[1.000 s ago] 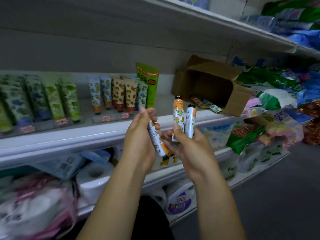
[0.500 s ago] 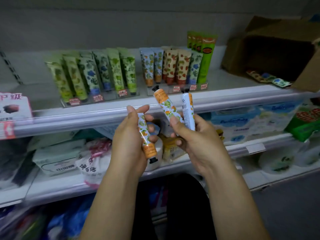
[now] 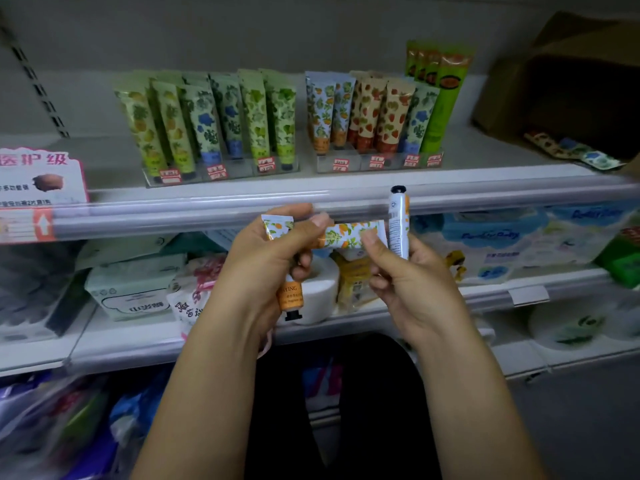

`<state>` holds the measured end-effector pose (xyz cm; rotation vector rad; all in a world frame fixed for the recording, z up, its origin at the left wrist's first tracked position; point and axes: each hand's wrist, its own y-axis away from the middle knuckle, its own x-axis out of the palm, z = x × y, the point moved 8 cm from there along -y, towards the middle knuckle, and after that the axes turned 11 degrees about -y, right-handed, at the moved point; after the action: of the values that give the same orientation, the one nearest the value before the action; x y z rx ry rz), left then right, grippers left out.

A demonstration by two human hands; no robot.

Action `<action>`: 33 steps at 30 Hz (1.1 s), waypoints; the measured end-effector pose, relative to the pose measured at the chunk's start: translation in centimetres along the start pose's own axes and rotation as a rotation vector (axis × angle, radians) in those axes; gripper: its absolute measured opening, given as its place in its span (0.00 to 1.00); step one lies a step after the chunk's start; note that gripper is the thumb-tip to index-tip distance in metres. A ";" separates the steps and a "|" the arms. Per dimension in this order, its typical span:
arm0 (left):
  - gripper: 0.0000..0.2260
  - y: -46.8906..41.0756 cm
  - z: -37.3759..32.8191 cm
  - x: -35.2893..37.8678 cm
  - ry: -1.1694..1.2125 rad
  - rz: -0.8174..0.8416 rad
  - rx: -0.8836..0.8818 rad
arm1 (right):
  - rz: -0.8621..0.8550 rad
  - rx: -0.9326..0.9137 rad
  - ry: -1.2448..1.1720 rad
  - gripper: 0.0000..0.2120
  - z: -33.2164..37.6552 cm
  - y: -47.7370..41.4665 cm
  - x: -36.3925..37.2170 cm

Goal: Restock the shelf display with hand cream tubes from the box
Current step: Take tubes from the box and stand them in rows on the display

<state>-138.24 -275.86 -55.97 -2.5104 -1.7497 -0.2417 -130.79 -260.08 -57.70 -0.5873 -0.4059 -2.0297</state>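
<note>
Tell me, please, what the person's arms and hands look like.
Both arms are bare to the frame's lower edge; no sleeves show. The left hand and the right hand wear no gloves, and no ring or watch shows. The nails are short and plain. A pinkish strip by the left wrist could be a band; I cannot tell.

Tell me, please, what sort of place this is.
Most likely a shop aisle: hand cream tubes stand in rows behind red price tags on a shelf, with a tissue pack and a toilet roll stocked below.
</note>
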 end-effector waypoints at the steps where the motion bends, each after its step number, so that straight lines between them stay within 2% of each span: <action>1: 0.16 0.0 0.2 0.1 -0.024 0.023 -0.017 | -0.025 0.002 -0.047 0.06 -0.1 -0.1 -0.3; 4: 0.14 0.3 0.9 0.6 -0.023 0.103 -0.079 | -0.044 -0.008 -0.115 0.06 0.1 -0.2 -0.8; 8: 0.18 0.7 1.7 1.1 -0.115 0.226 -0.120 | -0.019 -0.021 -0.109 0.09 0.5 -0.3 -1.3; 14: 0.18 1.3 3.2 1.0 -0.163 0.250 -0.236 | -0.026 -0.011 -0.179 0.05 0.2 -0.4 -1.6; 19: 0.18 1.8 3.8 1.6 -0.272 0.334 -0.283 | 0.020 0.078 -0.053 0.06 -1.0 -0.2 -1.4; 24: 0.18 2.3 4.6 2.6 -0.226 0.349 -0.298 | 0.105 0.152 0.091 0.09 -2.5 0.0 -0.7; 30: 0.15 2.0 5.2 2.2 -0.211 0.374 -0.295 | 0.099 0.143 0.132 0.12 -2.7 -0.1 -1.4; 33: 0.14 1.9 4.9 2.0 -0.140 0.348 -0.294 | 0.052 0.070 0.161 0.18 -1.9 -0.3 -2.1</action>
<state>-135.37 -273.97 -60.36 -3.0542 -1.3661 -0.3259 -130.59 -259.43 -60.44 -0.3844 -0.3605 -1.9881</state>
